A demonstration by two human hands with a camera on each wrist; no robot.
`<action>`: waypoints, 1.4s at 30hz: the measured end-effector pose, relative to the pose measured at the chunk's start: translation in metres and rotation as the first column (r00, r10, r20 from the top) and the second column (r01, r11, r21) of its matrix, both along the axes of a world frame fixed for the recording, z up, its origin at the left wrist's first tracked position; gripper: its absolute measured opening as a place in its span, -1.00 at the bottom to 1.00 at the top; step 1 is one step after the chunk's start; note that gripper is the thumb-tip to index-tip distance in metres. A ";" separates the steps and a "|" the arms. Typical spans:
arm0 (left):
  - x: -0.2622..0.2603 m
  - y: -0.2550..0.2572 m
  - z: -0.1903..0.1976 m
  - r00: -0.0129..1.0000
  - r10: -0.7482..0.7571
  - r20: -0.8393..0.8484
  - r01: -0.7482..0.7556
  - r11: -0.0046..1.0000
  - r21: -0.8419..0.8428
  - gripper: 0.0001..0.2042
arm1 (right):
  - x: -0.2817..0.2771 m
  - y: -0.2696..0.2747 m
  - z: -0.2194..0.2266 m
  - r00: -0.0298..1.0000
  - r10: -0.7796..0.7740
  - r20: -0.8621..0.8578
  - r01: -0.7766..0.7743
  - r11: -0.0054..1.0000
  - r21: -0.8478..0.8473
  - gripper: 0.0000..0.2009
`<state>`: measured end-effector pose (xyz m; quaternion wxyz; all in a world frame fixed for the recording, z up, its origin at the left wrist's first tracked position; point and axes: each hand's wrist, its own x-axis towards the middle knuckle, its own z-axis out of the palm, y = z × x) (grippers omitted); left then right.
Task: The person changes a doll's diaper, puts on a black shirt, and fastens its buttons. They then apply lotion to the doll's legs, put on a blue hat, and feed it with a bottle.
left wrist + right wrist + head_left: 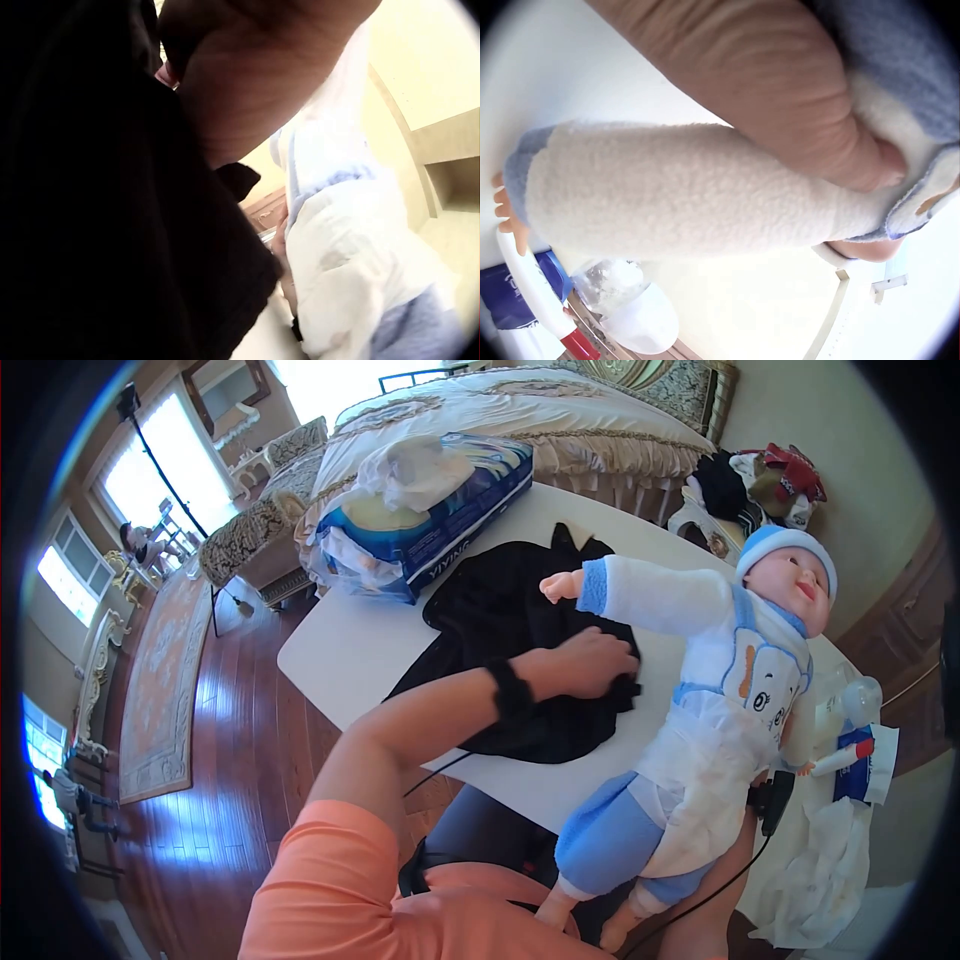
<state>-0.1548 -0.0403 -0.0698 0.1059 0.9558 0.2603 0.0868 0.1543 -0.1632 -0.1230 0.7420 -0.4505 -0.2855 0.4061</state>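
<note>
Black cloth point(500, 600) lies spread on the white table, and my left hand point(595, 662) grips its right part with curled fingers. In the left wrist view the cloth point(127, 225) hangs close beside the left hand point(247, 82), whose fingertips are mostly hidden. A baby doll point(700, 690) in a white and blue outfit and cap is held upright, leaning, right of the cloth. Behind it, my right hand is hidden in the head view; the right wrist view shows the right hand point(772, 82) with its thumb pressed on the doll's upper body near the sleeve point(652, 187).
A blue diaper pack point(430, 520) stands at the table's back left. At the right edge are a clear dome-shaped item point(862, 702), a white tube with a red cap point(845, 757) and white wipes point(815, 870). Clothes point(770, 485) are piled beyond the table, beside a bed point(500, 420).
</note>
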 end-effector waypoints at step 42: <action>-0.001 0.012 -0.026 0.150 0.870 0.470 0.003 0.475 -0.880 -0.75 | -0.083 0.067 0.035 0.975 0.198 -0.098 -0.202 0.979 -0.038 -0.57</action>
